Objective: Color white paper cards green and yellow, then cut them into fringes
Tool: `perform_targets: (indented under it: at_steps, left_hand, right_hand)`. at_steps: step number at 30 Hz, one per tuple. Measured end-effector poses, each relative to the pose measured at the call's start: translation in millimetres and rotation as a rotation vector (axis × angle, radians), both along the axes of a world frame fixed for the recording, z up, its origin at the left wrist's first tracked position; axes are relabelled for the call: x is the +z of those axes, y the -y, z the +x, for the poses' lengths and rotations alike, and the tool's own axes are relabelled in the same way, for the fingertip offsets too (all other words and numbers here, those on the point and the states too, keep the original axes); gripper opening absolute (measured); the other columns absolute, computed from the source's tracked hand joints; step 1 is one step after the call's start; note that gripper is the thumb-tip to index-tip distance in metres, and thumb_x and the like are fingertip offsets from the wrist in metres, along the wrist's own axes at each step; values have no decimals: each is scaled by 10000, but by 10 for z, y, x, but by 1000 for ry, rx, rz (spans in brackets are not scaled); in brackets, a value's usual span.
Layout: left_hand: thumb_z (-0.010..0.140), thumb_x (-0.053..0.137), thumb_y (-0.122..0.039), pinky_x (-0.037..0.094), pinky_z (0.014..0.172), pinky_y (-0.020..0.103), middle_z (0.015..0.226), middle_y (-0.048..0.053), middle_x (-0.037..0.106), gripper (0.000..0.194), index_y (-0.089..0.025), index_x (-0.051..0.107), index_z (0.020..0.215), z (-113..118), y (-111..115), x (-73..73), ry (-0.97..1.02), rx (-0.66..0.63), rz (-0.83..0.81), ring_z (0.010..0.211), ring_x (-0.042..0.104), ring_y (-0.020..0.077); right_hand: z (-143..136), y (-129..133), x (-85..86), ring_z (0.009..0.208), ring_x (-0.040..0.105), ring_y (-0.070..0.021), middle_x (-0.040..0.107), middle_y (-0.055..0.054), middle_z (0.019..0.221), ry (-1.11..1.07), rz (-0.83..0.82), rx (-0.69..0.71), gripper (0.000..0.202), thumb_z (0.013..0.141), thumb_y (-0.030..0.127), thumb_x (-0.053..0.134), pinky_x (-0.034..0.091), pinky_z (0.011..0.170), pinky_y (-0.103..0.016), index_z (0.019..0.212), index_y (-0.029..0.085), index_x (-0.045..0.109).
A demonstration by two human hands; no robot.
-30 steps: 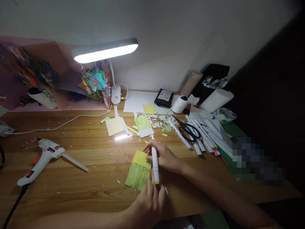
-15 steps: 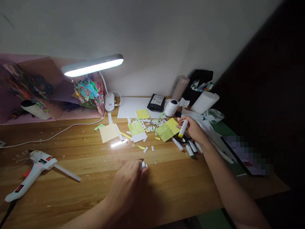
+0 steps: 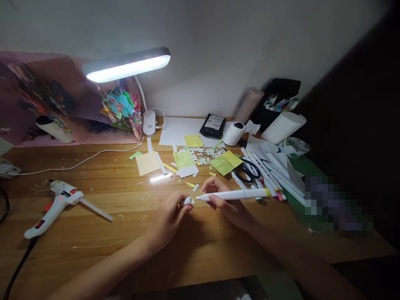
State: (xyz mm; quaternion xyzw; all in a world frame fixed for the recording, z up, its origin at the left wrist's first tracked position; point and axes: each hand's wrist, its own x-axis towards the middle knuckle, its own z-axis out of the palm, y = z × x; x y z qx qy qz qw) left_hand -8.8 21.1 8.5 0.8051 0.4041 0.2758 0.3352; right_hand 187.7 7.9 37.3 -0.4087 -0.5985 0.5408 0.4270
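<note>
Well, pink box [image 3: 67, 71]: it stood open-fronted at the left, with a white tube [image 3: 58, 130] that had a dark end leaning inside and bright paper cutouts [image 3: 123, 104] about one wall.
Black holder [image 3: 286, 86]: it stood at the back right, a cluster of pens [image 3: 281, 103] showing in its mouth.
Black pouch [image 3: 212, 126]: it lay label up on a white sheet [image 3: 173, 129]; from where I stood, its contents were hidden.
Cap [image 3: 187, 201]: it was small, white and hollow, its open end turned toward the marker.
Marker [image 3: 237, 194]: it was held nearly level above the desk [image 3: 131, 246], its bare yellow tip just beside the cap's mouth; whether they touched, I couldn't tell.
Left hand [image 3: 170, 214]: it stretched in from the lower left, thumb and fingers clamped on the cap.
Right hand [image 3: 229, 208]: it reached in from the lower right, bent fingers closed around the marker near its tip.
Yellow-green card [image 3: 226, 162]: it lay beyond the right hand, partly over the black scissors [image 3: 248, 171].
</note>
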Motion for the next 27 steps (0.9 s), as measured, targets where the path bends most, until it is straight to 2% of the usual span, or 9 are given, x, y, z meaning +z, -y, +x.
perform_targets:
  at_steps: [5, 10, 13, 16, 20, 22, 24, 25, 27]
  left_hand:
    - [919, 458, -308, 366, 596, 228, 725, 3, 535, 187, -164, 558, 853, 7, 43, 51, 7, -111, 49, 647, 470, 132]
    - [940, 403, -306, 345, 582, 240, 688, 16, 519, 248, -151, 557, 822, -15, 80, 51, 29, -193, 139, 632, 456, 139]
    - [934, 408, -251, 335, 587, 258, 700, 37, 537, 197, -139, 555, 865, -27, 86, 54, 58, -190, 279, 642, 452, 154]
    - [921, 420, -207, 318, 556, 260, 672, 35, 529, 152, -134, 546, 877, -11, 113, 75, 88, -191, 422, 606, 430, 152]
    - [937, 398, -237, 336, 554, 253, 666, 30, 534, 185, -143, 535, 856, 74, 160, 128, 47, -134, 410, 606, 456, 147]
    - [955, 364, -296, 357, 560, 250, 675, 29, 548, 259, -152, 528, 815, 113, 80, 169, -77, -138, 377, 615, 485, 144]
    - [945, 391, -376, 383, 574, 249, 689, 18, 569, 296, -169, 537, 790, 131, -134, 217, -160, -189, 366, 626, 510, 142]
    - [934, 415, -396, 403, 608, 254, 730, 15, 588, 269, -179, 554, 858, 134, -289, 237, -190, -186, 360, 665, 533, 148]
    - [928, 435, -386, 435, 725, 301, 945, 74, 612, 286, -164, 515, 1090, 138, -657, 259, -249, -93, 344, 847, 564, 188]
  right_hand:
    - [-8, 27, -75, 540, 436, -94, 484, 36, 638, 26, 1, 95, 152, 861, 310, 534, 328, 500, -205, 813, 190, 454]
    - [-92, 111, -277, 448, 412, -71, 480, 49, 590, -18, 93, -40, 202, 844, 333, 579, 306, 438, -197, 748, 195, 468]
    - [-170, 175, -374, 465, 427, -73, 501, 46, 634, -131, 99, -59, 197, 855, 329, 566, 328, 451, -198, 770, 209, 435]
    - [-226, 223, -401, 480, 438, -79, 489, 54, 625, -189, 124, -43, 202, 863, 330, 555, 350, 472, -203, 774, 217, 414]
    - [-233, 198, -385, 480, 400, -76, 448, 60, 612, -179, 191, -149, 207, 874, 344, 538, 345, 478, -204, 755, 216, 426]
    - [-186, 115, -353, 468, 394, -73, 453, 51, 623, -136, 200, -181, 213, 876, 354, 535, 338, 463, -206, 744, 208, 453]
    - [-97, -9, -296, 457, 421, -79, 471, 46, 597, -94, 205, -208, 222, 873, 372, 536, 344, 450, -211, 744, 199, 485]
    - [-36, -78, -261, 445, 435, -83, 476, 49, 569, -91, 214, -247, 225, 872, 385, 534, 343, 439, -211, 754, 198, 494]
    - [109, -208, -186, 422, 446, -87, 486, 61, 529, -116, 258, -396, 214, 873, 407, 530, 335, 421, -207, 807, 205, 499]
